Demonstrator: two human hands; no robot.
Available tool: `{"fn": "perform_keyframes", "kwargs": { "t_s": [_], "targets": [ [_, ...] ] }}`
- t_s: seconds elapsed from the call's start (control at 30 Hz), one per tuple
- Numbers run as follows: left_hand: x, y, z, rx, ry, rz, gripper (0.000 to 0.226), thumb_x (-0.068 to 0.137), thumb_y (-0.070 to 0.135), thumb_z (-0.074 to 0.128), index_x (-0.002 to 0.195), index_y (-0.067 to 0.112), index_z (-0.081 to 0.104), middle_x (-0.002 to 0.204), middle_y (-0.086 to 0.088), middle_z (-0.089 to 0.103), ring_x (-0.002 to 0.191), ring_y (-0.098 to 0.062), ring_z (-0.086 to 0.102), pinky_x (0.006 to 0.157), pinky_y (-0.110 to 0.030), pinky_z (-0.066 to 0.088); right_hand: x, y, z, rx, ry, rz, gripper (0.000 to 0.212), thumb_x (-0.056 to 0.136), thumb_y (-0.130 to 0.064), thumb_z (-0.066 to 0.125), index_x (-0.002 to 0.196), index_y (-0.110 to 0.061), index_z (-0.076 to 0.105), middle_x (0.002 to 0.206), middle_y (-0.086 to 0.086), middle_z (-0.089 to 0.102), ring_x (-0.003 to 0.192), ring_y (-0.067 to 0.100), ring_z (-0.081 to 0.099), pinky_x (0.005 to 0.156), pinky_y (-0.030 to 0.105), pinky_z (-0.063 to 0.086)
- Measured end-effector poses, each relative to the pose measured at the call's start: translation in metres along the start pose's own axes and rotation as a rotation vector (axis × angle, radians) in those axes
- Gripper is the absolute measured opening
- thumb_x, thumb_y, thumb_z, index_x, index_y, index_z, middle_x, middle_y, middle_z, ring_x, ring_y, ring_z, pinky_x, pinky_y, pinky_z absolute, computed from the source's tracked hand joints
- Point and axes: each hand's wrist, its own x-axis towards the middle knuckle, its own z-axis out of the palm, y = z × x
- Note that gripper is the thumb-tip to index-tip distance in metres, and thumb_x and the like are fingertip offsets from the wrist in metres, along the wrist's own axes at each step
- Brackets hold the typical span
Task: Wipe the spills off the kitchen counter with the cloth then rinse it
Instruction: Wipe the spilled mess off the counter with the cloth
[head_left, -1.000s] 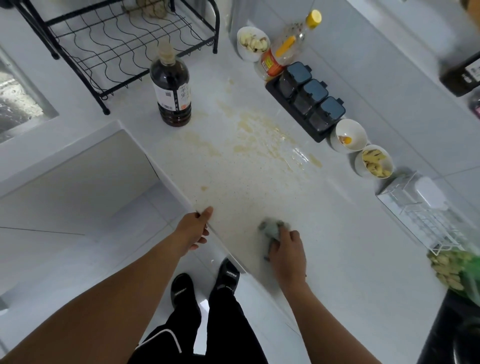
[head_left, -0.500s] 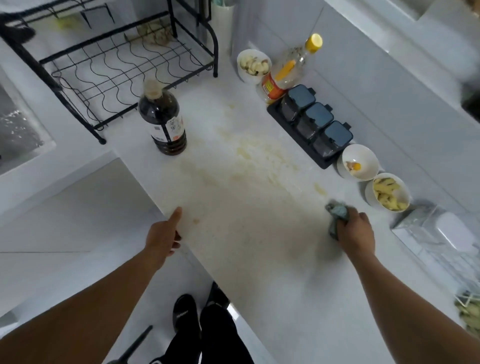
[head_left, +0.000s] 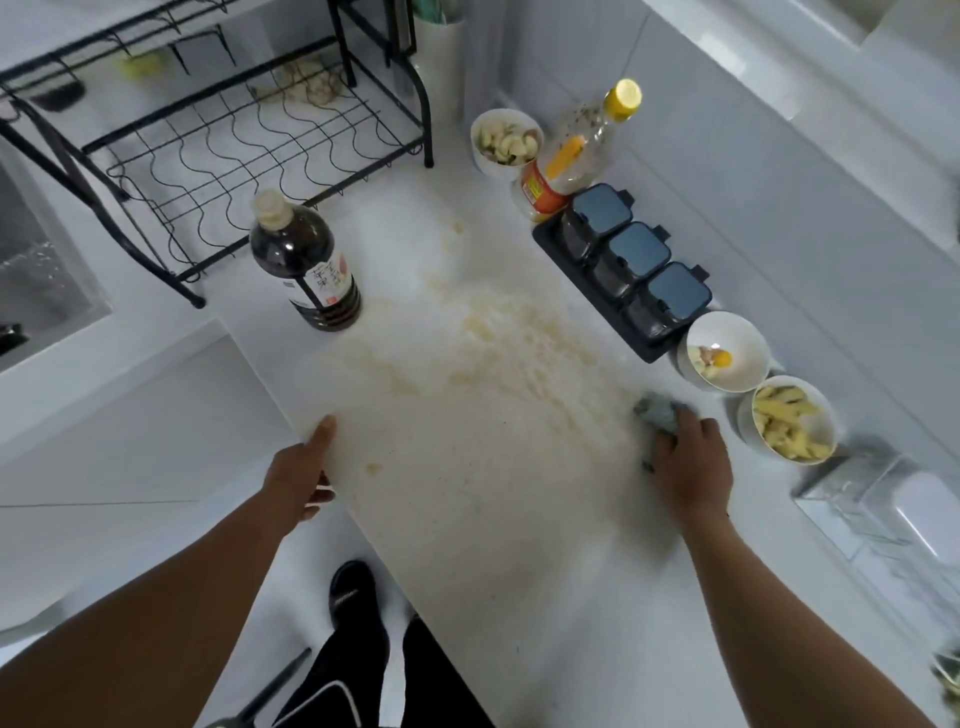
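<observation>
Head view: right hand (head_left: 688, 465) grips the cloth (head_left: 658, 413), pressed on the tabletop (head_left: 498, 519) beside two bowls; cloth mostly hidden under fingers. Left hand (head_left: 301, 475) grasps the tabletop edge, fingers tucked under, thumb on top. Yellowish spill (head_left: 493, 338) mid-tabletop, blurry.
</observation>
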Motion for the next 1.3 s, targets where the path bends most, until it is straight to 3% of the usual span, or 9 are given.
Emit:
{"fn": "perform_keyframes", "kwargs": {
  "t_s": [0.17,0.3,0.47,0.6,0.73,0.87,1.03,1.17,1.3],
  "targets": [
    [-0.001,0.000,-0.001,0.017,-0.016,-0.018,0.080,0.080,0.082,0.053,0.116,0.012,0.060,0.113,-0.015,0.068,0.089,-0.031,0.068,0.070,-0.037,0.048,-0.012,-0.013,0.006,-0.166,-0.031,-0.599,0.041,0.085,-0.017,0.066,0.125,-0.008,0.057,0.107,0.017,0.059,0.091,0.041,0.060,0.059,0.044,0.053],
    [-0.002,0.004,-0.003,0.046,-0.040,-0.025,0.081,0.082,0.082,0.050,0.119,0.010,0.060,0.112,-0.015,0.068,0.089,-0.031,0.068,0.065,-0.035,0.045,-0.008,-0.014,0.003,-0.013,0.064,-0.018,0.042,0.090,-0.019,0.055,0.132,-0.011,0.050,0.108,0.017,0.055,0.092,0.040,0.056,0.064,0.043,0.047],
    [-0.004,0.004,-0.003,0.064,-0.037,-0.015,0.078,0.082,0.082,0.049,0.115,0.012,0.060,0.105,-0.012,0.070,0.086,-0.030,0.069,0.065,-0.036,0.045,-0.022,-0.021,0.008,-0.146,-0.033,-0.602,0.038,0.085,-0.022,0.064,0.121,-0.012,0.060,0.105,0.012,0.058,0.088,0.038,0.060,0.057,0.041,0.053],
    [-0.004,0.003,-0.002,0.058,-0.031,-0.003,0.076,0.082,0.083,0.049,0.111,0.014,0.061,0.101,-0.011,0.071,0.083,-0.029,0.071,0.062,-0.034,0.046,-0.032,-0.028,0.005,-0.034,0.041,0.007,0.040,0.091,-0.021,0.054,0.131,-0.012,0.052,0.111,0.015,0.055,0.097,0.039,0.055,0.064,0.041,0.046],
    [-0.002,0.001,-0.003,0.051,-0.035,0.001,0.074,0.081,0.084,0.049,0.108,0.016,0.061,0.101,-0.010,0.071,0.081,-0.028,0.071,0.061,-0.033,0.047,-0.047,-0.024,0.008,-0.151,-0.045,-0.596,0.038,0.084,-0.019,0.066,0.121,-0.011,0.062,0.104,0.013,0.059,0.090,0.038,0.060,0.057,0.040,0.052],
    [-0.001,0.001,-0.004,0.058,-0.037,0.023,0.069,0.081,0.084,0.049,0.100,0.019,0.060,0.102,-0.011,0.070,0.083,-0.028,0.071,0.063,-0.035,0.048,-0.048,-0.027,0.004,-0.050,0.019,-0.033,0.043,0.091,-0.023,0.055,0.133,-0.014,0.050,0.111,0.014,0.055,0.102,0.038,0.053,0.067,0.044,0.050],
    [0.000,-0.001,-0.004,0.064,-0.056,0.035,0.068,0.082,0.084,0.048,0.099,0.020,0.060,0.103,-0.011,0.070,0.085,-0.029,0.071,0.065,-0.036,0.050,-0.060,-0.034,0.009,-0.181,-0.103,-0.631,0.042,0.086,-0.020,0.065,0.126,-0.010,0.059,0.106,0.013,0.059,0.088,0.037,0.061,0.055,0.041,0.054],
    [0.001,-0.001,-0.006,0.071,-0.069,0.039,0.069,0.082,0.084,0.047,0.100,0.019,0.060,0.103,-0.011,0.070,0.086,-0.029,0.071,0.064,-0.036,0.049,-0.068,-0.047,0.005,-0.021,-0.023,0.015,0.042,0.093,-0.022,0.050,0.134,-0.015,0.047,0.113,0.014,0.053,0.099,0.038,0.056,0.068,0.044,0.049],
    [0.003,-0.001,-0.008,0.074,-0.091,0.037,0.071,0.081,0.085,0.048,0.100,0.018,0.061,0.102,-0.012,0.070,0.087,-0.029,0.070,0.064,-0.036,0.049,-0.089,-0.051,0.015,-0.141,-0.083,-0.574,0.041,0.086,-0.019,0.065,0.125,-0.011,0.058,0.106,0.011,0.058,0.088,0.036,0.061,0.055,0.040,0.052]
  ]
}}
